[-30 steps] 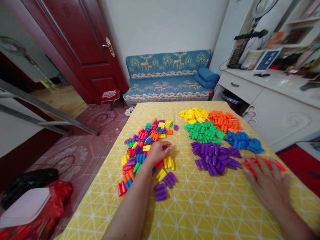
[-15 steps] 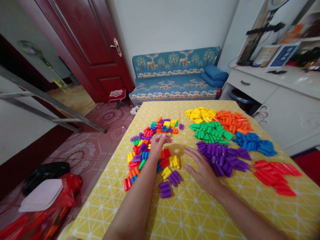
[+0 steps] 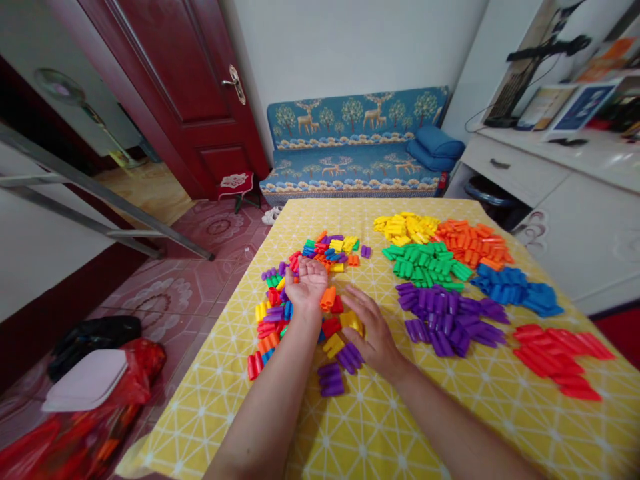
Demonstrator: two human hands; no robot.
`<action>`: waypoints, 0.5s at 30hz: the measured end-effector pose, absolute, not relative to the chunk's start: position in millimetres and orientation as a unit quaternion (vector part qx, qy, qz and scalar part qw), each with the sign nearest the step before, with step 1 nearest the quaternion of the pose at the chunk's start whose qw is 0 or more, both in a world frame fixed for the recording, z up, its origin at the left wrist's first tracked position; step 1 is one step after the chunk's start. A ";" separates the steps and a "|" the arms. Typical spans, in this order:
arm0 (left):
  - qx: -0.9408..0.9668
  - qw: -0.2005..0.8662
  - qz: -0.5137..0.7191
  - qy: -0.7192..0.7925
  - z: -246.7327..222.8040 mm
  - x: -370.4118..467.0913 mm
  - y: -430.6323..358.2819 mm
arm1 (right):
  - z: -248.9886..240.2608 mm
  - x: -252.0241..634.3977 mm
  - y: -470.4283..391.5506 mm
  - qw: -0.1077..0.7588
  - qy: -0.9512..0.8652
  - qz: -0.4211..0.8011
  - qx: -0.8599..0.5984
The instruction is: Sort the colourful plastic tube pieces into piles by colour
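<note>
My left hand is turned palm up with its fingers spread, over a mixed heap of colored plastic pieces. An orange piece lies beside its wrist. My right hand reaches in from the right, fingers stretched out and apart, close to a yellow piece. Whether its fingertips touch that piece I cannot tell. Below it lie purple pieces. To the right, sorted piles stand apart: purple, green, yellow, orange, blue and red.
A yellow patterned cloth covers the table. Beyond it stands a blue sofa with deer designs. A white cabinet is at right. On the left are a metal ladder and bags on the floor.
My left hand has turned from closed fingertips to an open, upturned palm. My right hand has moved left, away from the purple pile. An orange piece now shows by my left wrist.
</note>
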State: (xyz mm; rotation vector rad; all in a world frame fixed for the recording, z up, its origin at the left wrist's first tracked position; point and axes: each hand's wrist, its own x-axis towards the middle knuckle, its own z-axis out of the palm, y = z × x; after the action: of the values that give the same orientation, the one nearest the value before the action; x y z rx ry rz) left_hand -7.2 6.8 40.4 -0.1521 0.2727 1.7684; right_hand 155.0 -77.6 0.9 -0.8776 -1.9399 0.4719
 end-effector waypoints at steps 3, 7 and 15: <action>-0.075 0.641 0.753 0.124 42.5 3.6 2.2 | 6.2 153.3 -84.2 0.432 -0.839 0.124 -0.306; -0.092 0.648 0.749 0.109 41.7 10.1 -1.7 | 4.1 153.6 -85.3 0.424 -0.841 0.085 -0.324; 0.031 0.637 0.757 0.142 54.5 -2.1 0.3 | -2.8 151.5 -73.8 0.387 -0.816 0.079 -0.422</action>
State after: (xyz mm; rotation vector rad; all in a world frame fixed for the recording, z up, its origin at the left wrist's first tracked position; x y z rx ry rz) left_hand -2.1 0.3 54.5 0.0701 0.3234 1.7289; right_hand 151.5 -73.8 -2.8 -1.0733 -2.0778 0.2009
